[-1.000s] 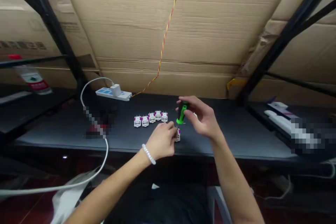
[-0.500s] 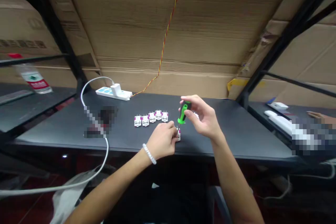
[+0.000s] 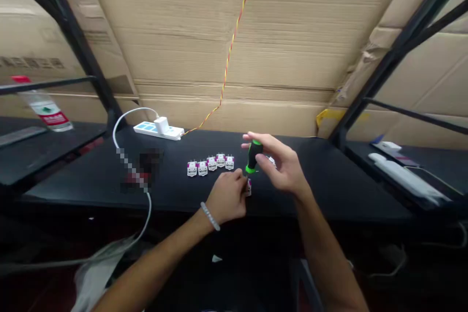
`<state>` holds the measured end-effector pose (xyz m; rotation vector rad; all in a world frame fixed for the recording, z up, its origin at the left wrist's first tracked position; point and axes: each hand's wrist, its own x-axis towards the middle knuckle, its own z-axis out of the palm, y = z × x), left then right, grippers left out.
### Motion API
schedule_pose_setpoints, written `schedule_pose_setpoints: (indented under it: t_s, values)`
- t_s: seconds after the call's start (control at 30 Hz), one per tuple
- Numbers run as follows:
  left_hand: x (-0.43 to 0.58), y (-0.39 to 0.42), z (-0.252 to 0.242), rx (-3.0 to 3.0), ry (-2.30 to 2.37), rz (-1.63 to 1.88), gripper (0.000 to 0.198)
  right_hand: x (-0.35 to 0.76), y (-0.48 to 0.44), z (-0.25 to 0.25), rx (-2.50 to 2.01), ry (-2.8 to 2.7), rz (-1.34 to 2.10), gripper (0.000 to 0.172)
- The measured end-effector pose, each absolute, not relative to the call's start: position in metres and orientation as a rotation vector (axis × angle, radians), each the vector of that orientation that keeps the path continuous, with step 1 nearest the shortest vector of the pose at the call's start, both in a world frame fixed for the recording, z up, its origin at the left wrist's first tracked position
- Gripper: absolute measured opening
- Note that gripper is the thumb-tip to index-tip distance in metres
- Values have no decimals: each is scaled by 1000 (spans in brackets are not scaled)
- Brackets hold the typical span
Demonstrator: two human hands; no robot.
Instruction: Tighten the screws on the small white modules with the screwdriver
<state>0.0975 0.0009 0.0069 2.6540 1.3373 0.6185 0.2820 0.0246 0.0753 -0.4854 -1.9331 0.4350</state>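
My right hand (image 3: pixel 281 163) grips a green-and-black screwdriver (image 3: pixel 253 156) upright by its handle, with the thin shaft pointing down at a small white-and-magenta component (image 3: pixel 248 188). My left hand (image 3: pixel 227 198) holds that component on the dark bench top, and its fingers hide part of it. A bead bracelet (image 3: pixel 209 216) circles my left wrist. Several matching components (image 3: pixel 211 165) stand in a row just beyond my left hand. A small white piece (image 3: pixel 271 160) shows behind my right hand.
A white power strip (image 3: pixel 157 130) with a plugged-in charger sits at the bench's back edge, trailing a white cable (image 3: pixel 126 129). A blurred object (image 3: pixel 142 170) lies left of the row. Cardboard (image 3: pixel 234 48) lines the back, and black shelf frames stand at both sides.
The screwdriver handle has tilted slightly left in my right hand. A hand seen at the far right earlier has gone from view, and the view has shifted slightly.
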Motion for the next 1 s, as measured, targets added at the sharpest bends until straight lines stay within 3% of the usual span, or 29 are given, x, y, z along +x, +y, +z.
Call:
schedule_pose_setpoints:
  t_s: [0.23, 0.43, 1.0]
  values:
    - [99, 1, 8, 2649, 1379, 578, 5, 279, 23, 77, -543, -1899, 218, 35]
    - [99, 0, 6, 2648, 1377, 601, 6, 282, 20, 75, -465, -1934, 515, 44]
    - [100, 1, 4, 2631, 1404, 605, 6, 280, 23, 74, -557, -1904, 248, 39]
